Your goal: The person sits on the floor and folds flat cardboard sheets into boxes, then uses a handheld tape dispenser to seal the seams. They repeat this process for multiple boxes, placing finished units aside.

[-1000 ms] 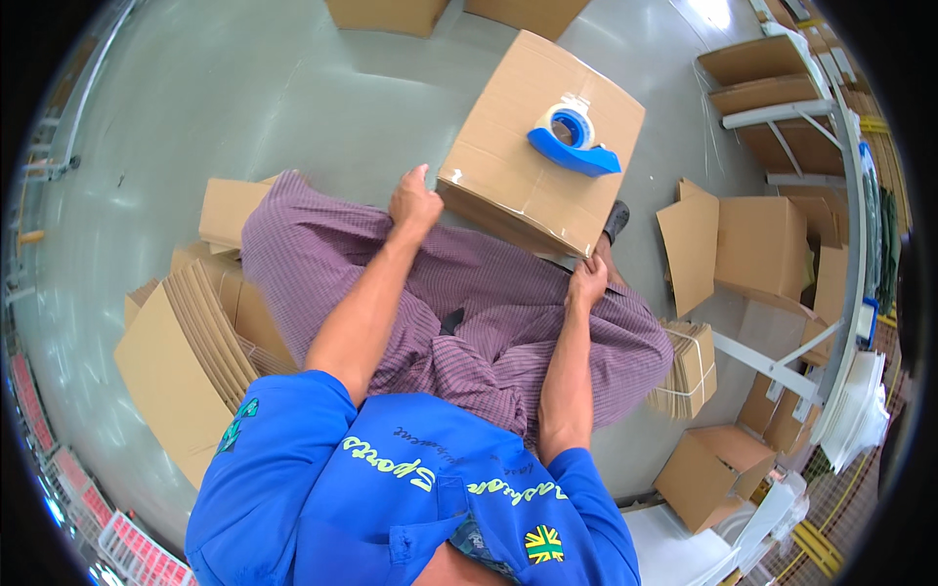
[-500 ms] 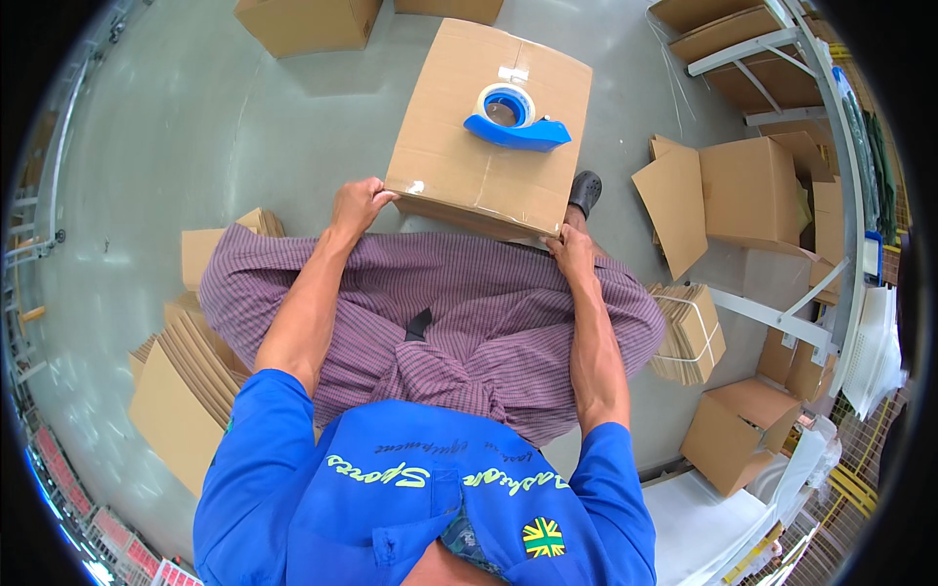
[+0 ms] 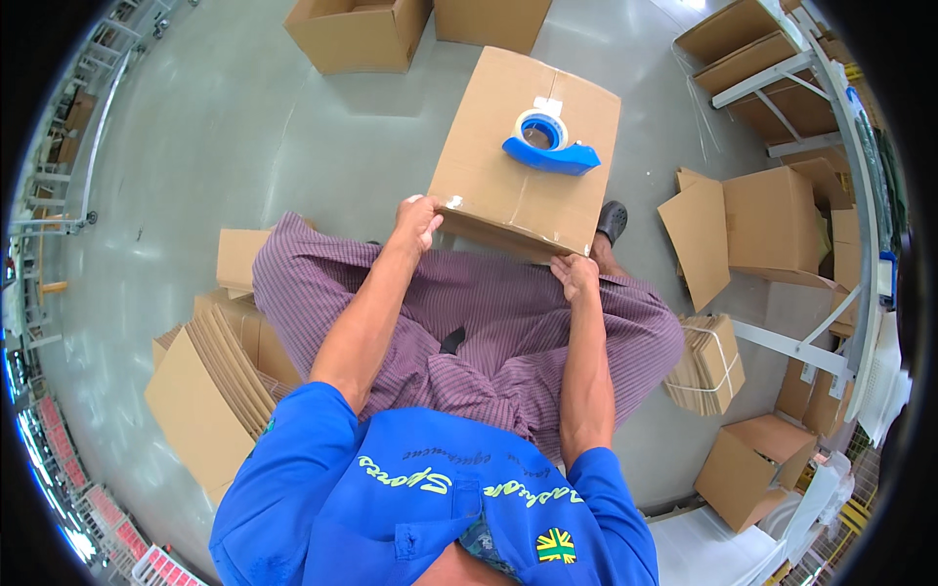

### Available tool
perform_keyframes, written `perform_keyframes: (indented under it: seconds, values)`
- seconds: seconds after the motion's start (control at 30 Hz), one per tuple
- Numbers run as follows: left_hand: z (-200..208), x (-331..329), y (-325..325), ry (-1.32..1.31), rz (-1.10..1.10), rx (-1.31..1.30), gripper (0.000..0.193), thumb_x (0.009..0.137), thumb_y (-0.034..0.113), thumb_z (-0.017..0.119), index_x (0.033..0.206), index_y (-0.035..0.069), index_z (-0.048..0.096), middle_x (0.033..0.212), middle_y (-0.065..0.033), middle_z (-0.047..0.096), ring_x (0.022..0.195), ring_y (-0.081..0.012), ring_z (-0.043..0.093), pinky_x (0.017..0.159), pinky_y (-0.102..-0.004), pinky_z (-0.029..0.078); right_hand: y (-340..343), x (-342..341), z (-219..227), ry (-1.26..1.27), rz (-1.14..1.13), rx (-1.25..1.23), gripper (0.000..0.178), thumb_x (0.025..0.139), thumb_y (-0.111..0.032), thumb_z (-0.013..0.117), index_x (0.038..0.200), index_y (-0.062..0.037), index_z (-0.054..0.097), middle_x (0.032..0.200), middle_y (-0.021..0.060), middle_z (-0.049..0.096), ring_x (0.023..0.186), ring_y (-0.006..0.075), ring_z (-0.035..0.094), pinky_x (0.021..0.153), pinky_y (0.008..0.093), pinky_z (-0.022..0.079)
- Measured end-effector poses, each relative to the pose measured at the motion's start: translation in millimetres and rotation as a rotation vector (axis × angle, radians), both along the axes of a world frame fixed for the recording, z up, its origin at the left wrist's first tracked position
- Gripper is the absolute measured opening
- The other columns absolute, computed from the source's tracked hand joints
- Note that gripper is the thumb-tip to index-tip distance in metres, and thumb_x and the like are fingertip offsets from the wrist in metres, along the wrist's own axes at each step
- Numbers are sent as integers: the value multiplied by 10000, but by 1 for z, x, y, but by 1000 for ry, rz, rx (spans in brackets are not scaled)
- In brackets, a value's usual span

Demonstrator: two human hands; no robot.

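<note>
In front of my knees stands a taped-up cardboard box. A blue tape dispenser with a roll of clear tape lies on its top. My left hand is closed at the near left corner, its fingertips against the edge. At the near right corner my right hand has its fingers bent against the box's near side. Fingertips of both hands are partly hidden by the box. Strips of clear tape shine along the near top edge.
Flattened cardboard leans in a stack at my left. A strapped bundle of cardboard lies by my right knee. Open boxes stand ahead, with another box beside the white metal rack at right.
The whole view has shifted, so the box and hands appear farther right and lower. Both hands stay at the box's near corners. The tape dispenser stays on top.
</note>
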State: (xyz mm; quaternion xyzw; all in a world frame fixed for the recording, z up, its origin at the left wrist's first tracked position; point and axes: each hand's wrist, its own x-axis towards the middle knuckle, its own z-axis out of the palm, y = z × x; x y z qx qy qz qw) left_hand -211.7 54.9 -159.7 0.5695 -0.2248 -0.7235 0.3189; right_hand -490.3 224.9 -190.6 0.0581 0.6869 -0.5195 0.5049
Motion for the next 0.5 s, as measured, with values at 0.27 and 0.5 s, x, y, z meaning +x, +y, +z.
perform_keyframes:
  seconds: [0.27, 0.5]
  values:
    - [48, -4, -10, -16, -25, -117, 525, 902, 160, 648, 1334, -72, 460, 1280, -202, 574, 1255, -339, 518, 1050, -451, 425, 9, -4, 61, -64, -96, -243, 483, 1001, -214, 564, 1314, 125, 420, 1356, 269, 484, 1167, 372, 613, 910, 436, 539]
    - [47, -9, -33, -499, -184, -373, 653, 927, 263, 632, 1413, -108, 400, 1310, -229, 567, 1145, -281, 578, 978, -381, 460, 6, -26, 43, 479, -96, -99, 358, 974, -326, 634, 1133, -8, 586, 1074, 85, 667, 956, 172, 661, 769, 301, 524]
